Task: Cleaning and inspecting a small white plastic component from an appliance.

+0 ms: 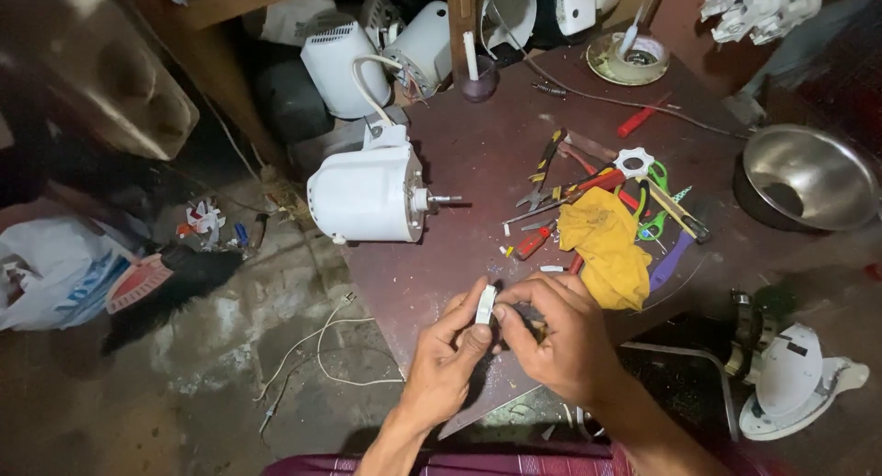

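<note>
White plastic part [485, 304], small and flat, is pinched between both hands at about 6 o'clock of the dark maroon desk [478, 164], just over its near edge. Long axis of the part runs roughly 12-to-6, tilted slightly toward 1 o'clock. Left hand [447, 357] is closed on it from the 8 o'clock side, thumb and forefinger tips touching its left face. Right hand [560, 334] is closed on it from the 3 o'clock side, forefinger curled over the top end, thumb against the right face. Both grips are nearly shut, with only the part's thickness between the fingertips; neither hand is clearly nearer, the part sits between them. Whether anything else is held under the right palm cannot be told.

White fan motor housing [367, 193] lies on the desk at 10 o'clock from the hands, well apart, shaft pointing toward 3 o'clock. Yellow cloth [606, 246] lies near the right hand at 1 o'clock. Tool pile [588, 177], with pliers, red-handled screwdrivers and green-handled scissors, is seen beyond the cloth at 1 o'clock. Steel bowl [808, 177] sits at 2 o'clock at the desk's far right. Tape roll [629, 61] is at 12 o'clock near the far edge. White cord [322, 343] trails on the floor at 9 o'clock. White fan base [795, 379] lies on the floor at 3 o'clock.
</note>
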